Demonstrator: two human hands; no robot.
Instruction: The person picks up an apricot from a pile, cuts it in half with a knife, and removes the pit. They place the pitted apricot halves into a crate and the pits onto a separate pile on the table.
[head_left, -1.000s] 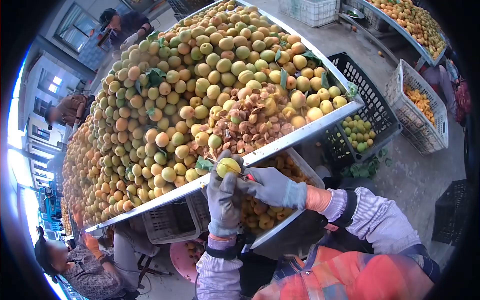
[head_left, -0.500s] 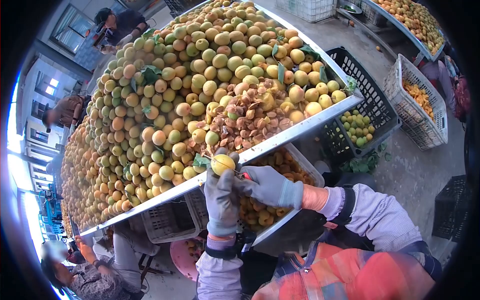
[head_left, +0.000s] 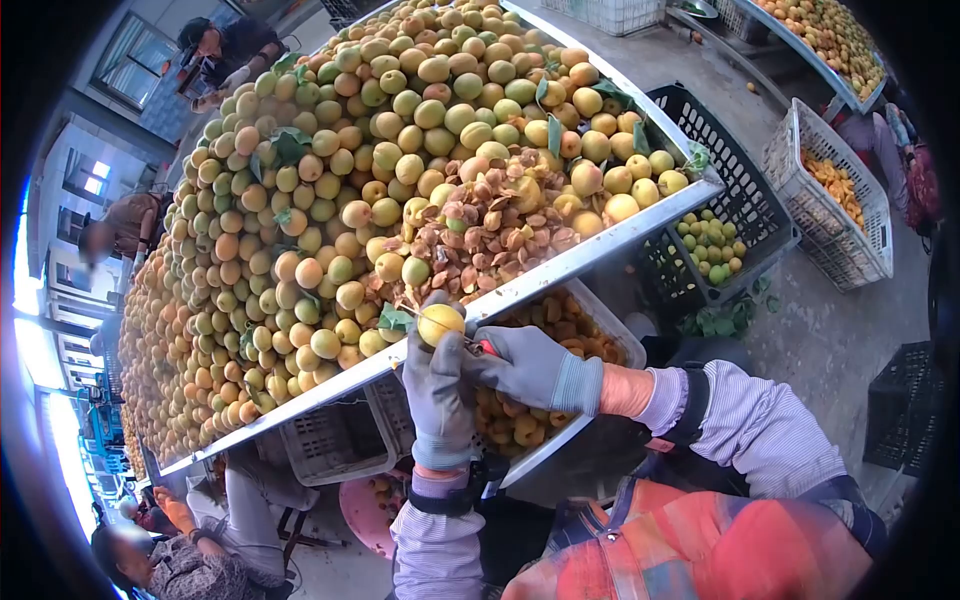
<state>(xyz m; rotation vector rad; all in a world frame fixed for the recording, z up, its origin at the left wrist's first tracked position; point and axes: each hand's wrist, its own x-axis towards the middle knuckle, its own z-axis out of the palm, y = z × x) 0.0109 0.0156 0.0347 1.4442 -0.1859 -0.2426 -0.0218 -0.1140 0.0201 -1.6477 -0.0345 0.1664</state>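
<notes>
My left hand point(head_left: 437, 395), in a grey glove, holds a yellow apricot point(head_left: 440, 324) between its fingers, just over the table's metal edge point(head_left: 620, 240). My right hand point(head_left: 530, 370), also gloved, is closed around a small tool with a red handle point(head_left: 487, 347); its thin end is at the apricot's side. Beyond the hands, brown pits point(head_left: 490, 235) lie in a heap among many green and orange apricots point(head_left: 300, 200). Under the edge, a crate point(head_left: 632, 345) holds cut apricots.
A black crate point(head_left: 770, 205) with green fruit and a white crate point(head_left: 870, 225) with orange pieces stand right. Below the table are an empty grey crate point(head_left: 335, 465) and a pink basin point(head_left: 355, 510). Co-workers point(head_left: 225, 50) point(head_left: 190, 560) sit along the far and left sides.
The view has shifted slightly, so the fruit pile sits a little further left and up. Both hands keep nearly the same grip on the apricot and the tool.
</notes>
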